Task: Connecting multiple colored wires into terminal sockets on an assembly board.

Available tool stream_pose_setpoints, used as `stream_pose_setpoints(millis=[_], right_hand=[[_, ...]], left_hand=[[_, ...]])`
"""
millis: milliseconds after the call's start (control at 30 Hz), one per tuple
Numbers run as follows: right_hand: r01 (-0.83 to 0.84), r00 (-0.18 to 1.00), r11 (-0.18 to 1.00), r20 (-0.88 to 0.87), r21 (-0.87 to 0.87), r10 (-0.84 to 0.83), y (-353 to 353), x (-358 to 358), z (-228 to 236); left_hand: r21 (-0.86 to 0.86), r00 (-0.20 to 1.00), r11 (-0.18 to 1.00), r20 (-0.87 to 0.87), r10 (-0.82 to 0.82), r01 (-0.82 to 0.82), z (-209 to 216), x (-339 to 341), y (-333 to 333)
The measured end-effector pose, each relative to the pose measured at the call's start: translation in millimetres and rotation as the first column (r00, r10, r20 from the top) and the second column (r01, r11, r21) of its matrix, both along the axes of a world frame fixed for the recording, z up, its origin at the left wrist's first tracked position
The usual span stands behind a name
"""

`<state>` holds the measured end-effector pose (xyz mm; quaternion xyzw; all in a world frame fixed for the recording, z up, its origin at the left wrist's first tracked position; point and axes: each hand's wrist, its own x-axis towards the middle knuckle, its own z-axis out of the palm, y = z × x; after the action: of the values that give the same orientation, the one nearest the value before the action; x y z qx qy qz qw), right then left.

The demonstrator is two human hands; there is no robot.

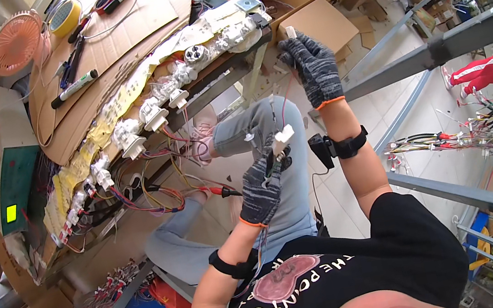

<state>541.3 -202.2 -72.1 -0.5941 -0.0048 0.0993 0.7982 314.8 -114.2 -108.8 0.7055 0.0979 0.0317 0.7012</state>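
Observation:
My left hand [261, 190], in a dark grey knit glove with an orange cuff, is closed around a wire harness. A white plastic connector [283, 139] stands out past its fingertips, and wires trail below the hand beside my wrist. Higher and to the right, my right hand [315, 69], gloved the same way, pinches a small white connector [291, 32] at its fingertips. A thin reddish wire [284, 108] runs between the two hands. To the left is a bench-edge board with a row of white sockets [154, 114] on yellowed tape, wires hanging from them.
A tester box [18, 174] with a lit green display stands at the left. On cardboard lie a marker [74, 89] and an orange fan [16, 43]. Open cartons [317, 29] sit beyond my right hand. Metal rails [439, 50] and hanging harnesses [474, 137] fill the right side; another person [482, 69] is there.

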Motion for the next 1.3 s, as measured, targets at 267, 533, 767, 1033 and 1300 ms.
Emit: stream_pose_setpoints(millis=[267, 533, 767, 1033, 1300], right_hand=[[-0.238, 0.971, 0.967, -0.041, -0.094, 0.235, 7.1, 16.0, 20.4], [-0.2, 0.97, 0.979, -0.148, -0.041, 0.192, 19.0, 17.3, 18.4], [0.12, 0.894, 0.942, 0.447, -0.312, 0.034, 14.4, -23.5, 8.9], [-0.529, 0.829, 0.749, 0.054, 0.4, 0.556, 11.0, -73.6, -17.3], [-0.617, 0.787, 0.787, 0.039, 0.005, 0.616, 17.3, -42.8, 8.0]], left_hand=[[-0.168, 0.969, 0.967, 0.12, 0.214, -0.193, 4.6, 4.3, -4.1], [-0.008, 0.96, 0.965, 0.098, 0.263, -0.263, 1.1, 8.6, 3.9], [-0.034, 0.931, 0.935, 0.084, 0.355, -0.354, -6.0, 12.5, 1.6], [0.128, 0.929, 0.943, 0.255, 0.268, -0.307, 5.0, 22.0, 4.4], [0.087, 0.97, 0.976, 0.163, 0.182, -0.197, 5.6, 30.5, 4.0]])
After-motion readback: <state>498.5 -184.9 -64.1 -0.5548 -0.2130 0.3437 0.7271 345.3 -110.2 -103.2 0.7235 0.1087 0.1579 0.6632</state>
